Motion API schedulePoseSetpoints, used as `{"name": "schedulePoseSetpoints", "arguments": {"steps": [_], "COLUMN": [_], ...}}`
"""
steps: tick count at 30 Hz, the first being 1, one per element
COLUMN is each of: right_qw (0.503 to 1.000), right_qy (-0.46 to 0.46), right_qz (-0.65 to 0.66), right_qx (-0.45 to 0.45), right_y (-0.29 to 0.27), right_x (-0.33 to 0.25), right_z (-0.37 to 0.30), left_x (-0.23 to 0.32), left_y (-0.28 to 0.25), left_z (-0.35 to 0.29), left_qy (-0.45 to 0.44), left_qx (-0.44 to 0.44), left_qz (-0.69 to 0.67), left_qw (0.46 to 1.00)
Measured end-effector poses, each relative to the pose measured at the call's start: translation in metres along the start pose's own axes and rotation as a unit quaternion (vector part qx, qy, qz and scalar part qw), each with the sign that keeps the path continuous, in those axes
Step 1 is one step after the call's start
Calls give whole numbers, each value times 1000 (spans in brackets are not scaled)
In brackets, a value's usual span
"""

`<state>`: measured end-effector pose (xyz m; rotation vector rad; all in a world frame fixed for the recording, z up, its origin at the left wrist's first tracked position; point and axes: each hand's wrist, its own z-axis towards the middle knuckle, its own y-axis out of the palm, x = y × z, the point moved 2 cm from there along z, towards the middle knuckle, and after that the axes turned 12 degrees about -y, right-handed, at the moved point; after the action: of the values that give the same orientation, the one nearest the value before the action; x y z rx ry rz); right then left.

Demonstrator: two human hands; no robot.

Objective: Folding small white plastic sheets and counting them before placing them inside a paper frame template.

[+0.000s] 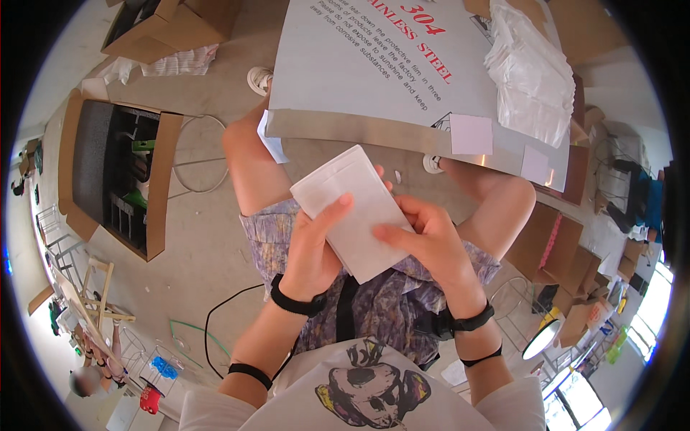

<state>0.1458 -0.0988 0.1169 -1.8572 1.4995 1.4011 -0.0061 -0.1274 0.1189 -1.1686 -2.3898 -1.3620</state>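
A stack of white paper sheets or thin bags (pixel 352 215), rectangular and slightly tilted, is held over my lap. My left hand (pixel 320 241) is closed around its left side, the thumb lying on top. On the lower right edge my right hand (pixel 428 237) grips it too, thumb on top and fingers underneath. Just beyond stands a table (pixel 352 122) covered in grey printed film with a bare metal front edge. A white slip (pixel 471 135) and a smaller pale slip (pixel 535 164) hang on that edge.
Crumpled white plastic film (pixel 528 79) lies on the table's right side. An open cardboard box (pixel 162 183) with black foam and dark parts stands on the floor at left, near a metal ring (pixel 200 154). More cartons (pixel 543 241) stand at right. A black cable (pixel 208 316) crosses the floor.
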Motion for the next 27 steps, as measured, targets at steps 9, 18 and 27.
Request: {"name": "schedulePoseSetpoints", "arguments": {"steps": [9, 18, 27], "right_qw": [945, 947, 955], "right_qy": [-80, -54, -104], "right_qz": [313, 312, 223], "right_qx": [-50, 60, 167], "right_y": [6, 27, 14], "right_x": [15, 34, 14], "right_z": [0, -2, 0], "left_x": [20, 8, 13], "left_y": [13, 26, 19], "left_z": [-7, 0, 12], "left_qy": [100, 194, 141], "left_qx": [72, 111, 117], "left_qz": [-116, -57, -24], "left_qw": [986, 973, 983]}}
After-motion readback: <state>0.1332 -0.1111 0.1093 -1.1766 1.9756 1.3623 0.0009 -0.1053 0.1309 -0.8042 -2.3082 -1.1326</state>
